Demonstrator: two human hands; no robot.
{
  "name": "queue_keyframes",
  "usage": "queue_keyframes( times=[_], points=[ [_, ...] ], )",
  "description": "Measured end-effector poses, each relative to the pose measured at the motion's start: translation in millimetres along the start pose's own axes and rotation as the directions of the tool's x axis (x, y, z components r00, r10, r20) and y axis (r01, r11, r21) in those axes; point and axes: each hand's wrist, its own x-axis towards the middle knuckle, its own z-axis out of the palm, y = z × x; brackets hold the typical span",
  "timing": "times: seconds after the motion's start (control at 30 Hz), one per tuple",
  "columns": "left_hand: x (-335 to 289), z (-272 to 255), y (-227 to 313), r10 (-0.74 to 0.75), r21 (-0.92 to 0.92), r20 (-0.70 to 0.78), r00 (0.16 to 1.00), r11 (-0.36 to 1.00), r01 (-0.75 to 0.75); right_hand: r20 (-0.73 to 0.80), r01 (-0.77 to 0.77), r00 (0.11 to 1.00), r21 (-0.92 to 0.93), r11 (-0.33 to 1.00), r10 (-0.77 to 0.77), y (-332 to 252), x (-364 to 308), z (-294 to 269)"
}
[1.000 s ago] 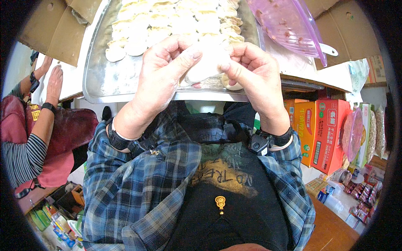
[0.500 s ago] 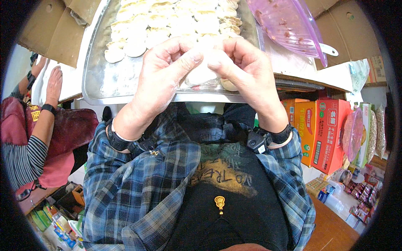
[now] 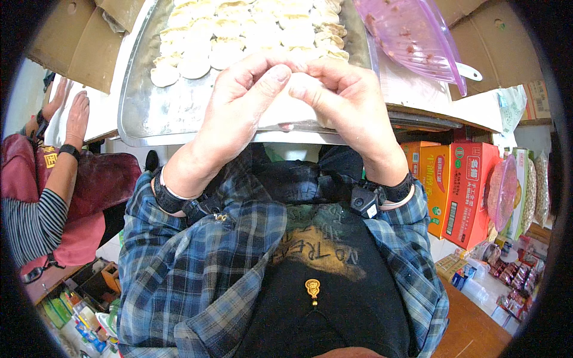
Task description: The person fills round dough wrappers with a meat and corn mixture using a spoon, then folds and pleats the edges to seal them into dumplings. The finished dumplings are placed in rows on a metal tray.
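Observation:
My left hand (image 3: 236, 110) and my right hand (image 3: 346, 104) are pressed together above the near edge of a metal tray (image 3: 140, 113). Their fingertips pinch a pale dumpling wrapper (image 3: 280, 113), which shows below the fingers and is mostly hidden by them. Rows of folded white dumplings (image 3: 239, 30) fill the far part of the tray, with a few flat round ones (image 3: 179, 68) at the left end. Both wrists wear dark bands.
A pink plastic bowl (image 3: 412, 36) with a white spoon handle (image 3: 468, 71) stands right of the tray. Another person's hands (image 3: 74, 113) rest on the table at the left. Cardboard boxes lie at the far corners; orange cartons (image 3: 462, 191) stand below right.
My two hands have closed in toward each other, and the fingertips now meet over the wrapper, which shows less than before.

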Motion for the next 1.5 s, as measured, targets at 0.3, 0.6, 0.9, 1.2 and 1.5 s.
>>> queue_keyframes(
  times=[0.3,0.6,0.9,1.2,1.5],
  points=[
    [1,-16,6,-0.092,0.108,0.036,0.995,0.99,0.088,-0.23,0.055,0.973,0.168,0.984,-0.015,3,1,-4],
    [-2,-9,1,0.083,0.065,0.016,0.996,0.994,-0.084,-0.197,0.113,0.976,0.085,0.99,-0.095,2,1,2],
    [-2,-19,3,-0.022,0.129,0.047,0.999,0.992,0.015,-0.164,0.117,0.982,0.108,0.987,-0.099,-6,-1,5],
    [-5,-12,4,0.06,0.169,0.04,0.997,0.984,-0.066,-0.141,0.152,0.978,-0.008,0.988,-0.151,-4,-2,4],
    [0,-10,-2,0.079,0.015,-0.027,0.997,0.997,-0.079,-0.114,0.114,0.987,-0.017,0.993,-0.115,-6,-1,1]
  ],
)
